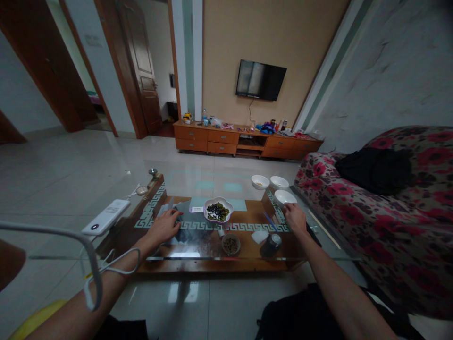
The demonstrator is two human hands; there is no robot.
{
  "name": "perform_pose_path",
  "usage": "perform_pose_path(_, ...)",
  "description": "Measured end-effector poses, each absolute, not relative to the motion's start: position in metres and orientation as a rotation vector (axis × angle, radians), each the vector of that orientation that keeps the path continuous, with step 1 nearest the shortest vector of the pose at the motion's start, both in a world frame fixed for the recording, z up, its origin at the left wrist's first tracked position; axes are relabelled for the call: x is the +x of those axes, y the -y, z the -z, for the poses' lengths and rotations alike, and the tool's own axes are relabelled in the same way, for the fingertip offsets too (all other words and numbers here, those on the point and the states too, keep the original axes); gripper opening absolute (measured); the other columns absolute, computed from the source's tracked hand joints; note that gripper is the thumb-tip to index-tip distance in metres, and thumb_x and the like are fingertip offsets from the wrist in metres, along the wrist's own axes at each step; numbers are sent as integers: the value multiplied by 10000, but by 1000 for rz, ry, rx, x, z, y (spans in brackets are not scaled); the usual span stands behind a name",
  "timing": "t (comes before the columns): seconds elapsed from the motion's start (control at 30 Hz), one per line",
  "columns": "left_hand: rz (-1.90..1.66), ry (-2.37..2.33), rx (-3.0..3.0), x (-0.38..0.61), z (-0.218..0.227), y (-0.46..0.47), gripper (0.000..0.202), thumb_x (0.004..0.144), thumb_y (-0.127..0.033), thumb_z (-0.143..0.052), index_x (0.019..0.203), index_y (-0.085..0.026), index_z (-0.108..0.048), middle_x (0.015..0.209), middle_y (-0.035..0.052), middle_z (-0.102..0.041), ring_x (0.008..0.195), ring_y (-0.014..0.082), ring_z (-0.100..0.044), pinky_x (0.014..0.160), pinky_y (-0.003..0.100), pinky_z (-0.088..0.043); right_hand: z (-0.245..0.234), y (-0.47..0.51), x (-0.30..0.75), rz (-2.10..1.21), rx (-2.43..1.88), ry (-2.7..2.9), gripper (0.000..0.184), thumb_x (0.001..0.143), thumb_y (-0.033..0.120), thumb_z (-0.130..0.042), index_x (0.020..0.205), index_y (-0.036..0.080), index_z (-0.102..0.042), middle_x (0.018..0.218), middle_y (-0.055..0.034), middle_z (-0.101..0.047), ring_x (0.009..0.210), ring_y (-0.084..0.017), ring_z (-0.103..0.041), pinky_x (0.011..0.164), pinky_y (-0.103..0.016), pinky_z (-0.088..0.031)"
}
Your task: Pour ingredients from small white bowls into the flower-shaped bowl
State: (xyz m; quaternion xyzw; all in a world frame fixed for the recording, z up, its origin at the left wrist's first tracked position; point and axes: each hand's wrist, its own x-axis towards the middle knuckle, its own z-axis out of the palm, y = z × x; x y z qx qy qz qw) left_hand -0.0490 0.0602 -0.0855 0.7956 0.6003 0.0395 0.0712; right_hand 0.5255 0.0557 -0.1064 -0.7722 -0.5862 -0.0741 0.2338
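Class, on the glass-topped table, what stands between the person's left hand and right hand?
The head view shows a white scalloped dish of dark and green pieces between the left hand and right hand.

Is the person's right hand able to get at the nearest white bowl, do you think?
Probably yes: the right hand is right beside that white bowl, and nothing appears to stand between them.

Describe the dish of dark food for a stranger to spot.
On the glass-topped coffee table beside the floral sofa, between the left hand and right hand, sits a white dish. Unlike the plain bowls nearby, its rim is wavy and it holds dark pieces.
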Motion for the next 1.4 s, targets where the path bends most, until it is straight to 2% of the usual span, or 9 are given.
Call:
perform_pose_path(0.27, -145, -1783, 2408, -52, 89, -62, 474, 990, -282, -488, 1436, -158, -592, 1447, 187, -540, 1338, 382, -522, 1126, 580, -451, 102, -55, 525, 261, -2193, 1657, 329, 992, 278, -603, 1255, 186, -777, 1154, -131, -725, 970, -242, -676, 858, -305, -494)
perform_pose_path(0.53, -155, -1774, 2409, -52, 90, -63, 474, 999, -282, -491, 1442, -142, -587, 1439, 192, -540, 1335, 374, -524, 1142, 565, -441, 91, -52, 513, 436, -2244, 1654, 455, 1003, 314, -572, 1416, 149, -670, 1349, -188, -643, 1133, -319, -627, 908, -391, -487)
perform_pose_path(0.67, -163, -1789, 2395, -51, 90, -62, 467, 1002, -281, -511, 1444, -149, -586, 1440, 187, -541, 1340, 380, -519, 1138, 574, -439, 80, -57, 493, 594, -2157, 1689, 451, 991, 272, -556, 1415, 158, -662, 1406, -205, -607, 1203, -374, -546, 962, -476, -439)
perform_pose_path(0.77, -173, -1791, 2390, -51, 89, -60, 453, 1009, -283, -518, 1438, -160, -593, 1437, 183, -546, 1329, 380, -530, 1107, 577, -464, 73, -73, 471, 589, -2063, 1807, 444, 1002, 237, -520, 1422, 172, -645, 1416, -193, -622, 1203, -368, -523, 978, -479, -404)
perform_pose_path(0.9, -185, -1759, 2404, -57, 89, -57, 418, 1033, -290, -508, 1425, -181, -606, 1452, 162, -549, 1343, 327, -535, 1142, 504, -450, 65, -111, 449, 577, -2003, 1930, 440, 1002, 182, -484, 1413, 161, -637, 1325, -181, -689, 1198, -361, -523, 987, -470, -378)
perform_pose_path(1.03, -259, -1717, 2383, -66, 90, -59, 427, 993, -312, -583, 1406, -211, -610, 1450, 149, -566, 1347, 322, -539, 1130, 504, -456, 65, -150, 446, 561, -2009, 2040, 427, 960, 131, -536, 1362, 151, -676, 1290, -202, -717, 1248, -369, -528, 1031, -486, -355)
perform_pose_path(1.17, -443, -1658, 2393, -64, 87, -70, 481, 967, -321, -584, 1439, -231, -574, 1470, 140, -561, 1374, 332, -521, 1129, 524, -451, 73, -179, 457, 482, -2070, 2167, 382, 909, 105, -621, 1270, 181, -723, 1248, -181, -751, 1285, -351, -557, 1108, -509, -307)
perform_pose_path(1.3, -697, -1571, 2447, -50, 85, -87, 424, 1046, -406, -515, 1442, -262, -562, 1475, 113, -563, 1378, 318, -513, 1154, 538, -426, 77, -200, 470, 462, -2062, 2280, 254, 914, 72, -610, 1055, 199, -779, 1085, -153, -793, 1163, -311, -643, 1158, -522, -249)
perform_pose_path(1.4, -863, -1496, 2534, -44, 88, -96, 408, 1097, -465, -484, 1458, -282, -541, 1484, 93, -563, 1373, 298, -516, 1157, 514, -428, 72, -210, 477, 474, -2004, 2356, 256, 949, 74, -574, 990, 215, -784, 1010, -131, -798, 1045, -288, -682, 1172, -532, -227)
